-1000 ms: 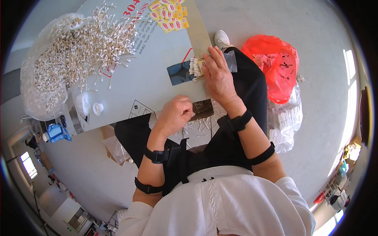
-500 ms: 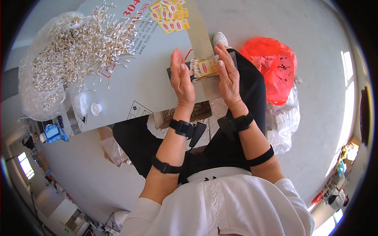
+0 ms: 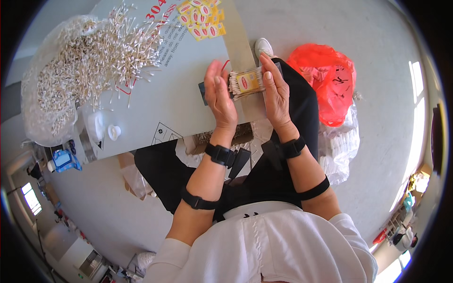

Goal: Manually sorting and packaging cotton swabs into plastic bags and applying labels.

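Note:
A bundle of cotton swabs lies between my two hands over the table's right edge, with a yellow label card on top. My left hand is upright at the bundle's left end, fingers stretched out and palm turned inward. At the other end my right hand has its straight fingers against or close to the swab tips. Neither hand is wrapped round the bundle. A dark flat piece shows beside my left hand; the rest of it is hidden.
Loose cotton swabs spill from a clear plastic bag on the grey table. More yellow cards lie at its far edge. A white round cap is near the left. On the right floor sits a red plastic bag. Below the table is an open carton.
My left hand has shifted slightly right, and the dark piece shows more to its left. The bundle looks more compact, its label card a little further left.

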Motion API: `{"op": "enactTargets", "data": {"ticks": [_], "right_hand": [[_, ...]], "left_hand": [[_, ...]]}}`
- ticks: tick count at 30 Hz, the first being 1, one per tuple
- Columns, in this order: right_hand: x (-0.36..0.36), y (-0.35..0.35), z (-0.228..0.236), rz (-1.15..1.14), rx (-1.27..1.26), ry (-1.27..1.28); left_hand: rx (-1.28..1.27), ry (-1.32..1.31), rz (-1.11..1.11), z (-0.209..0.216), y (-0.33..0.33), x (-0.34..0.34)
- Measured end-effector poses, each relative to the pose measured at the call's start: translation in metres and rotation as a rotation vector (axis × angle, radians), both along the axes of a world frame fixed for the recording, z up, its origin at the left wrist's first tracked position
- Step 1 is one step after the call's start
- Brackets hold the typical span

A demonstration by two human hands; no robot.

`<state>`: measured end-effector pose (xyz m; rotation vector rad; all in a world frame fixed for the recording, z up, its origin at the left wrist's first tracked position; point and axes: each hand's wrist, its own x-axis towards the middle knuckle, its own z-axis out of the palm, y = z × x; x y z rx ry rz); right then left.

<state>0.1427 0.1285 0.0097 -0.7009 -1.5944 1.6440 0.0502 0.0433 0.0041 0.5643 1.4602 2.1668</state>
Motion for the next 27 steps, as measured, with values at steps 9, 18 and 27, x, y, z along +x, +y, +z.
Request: {"op": "enactTargets", "data": {"ticks": [9, 18, 27], "right_hand": [[-0.005, 0.007, 0.004, 0.052, -0.034, 0.063], [-0.003, 0.011, -0.004, -0.042, -0.1, 0.093], [0.006, 0.022, -0.027, -0.174, -0.716, 0.112]], "left_hand": [[-0.074, 0.056, 0.055, 0.008, 0.005, 0.023], [-0.263, 0.337, -0.072, 0.002, -0.001, 0.013], [-0.157, 0.247, 0.021, -0.001, 0.004, 0.018]]}}
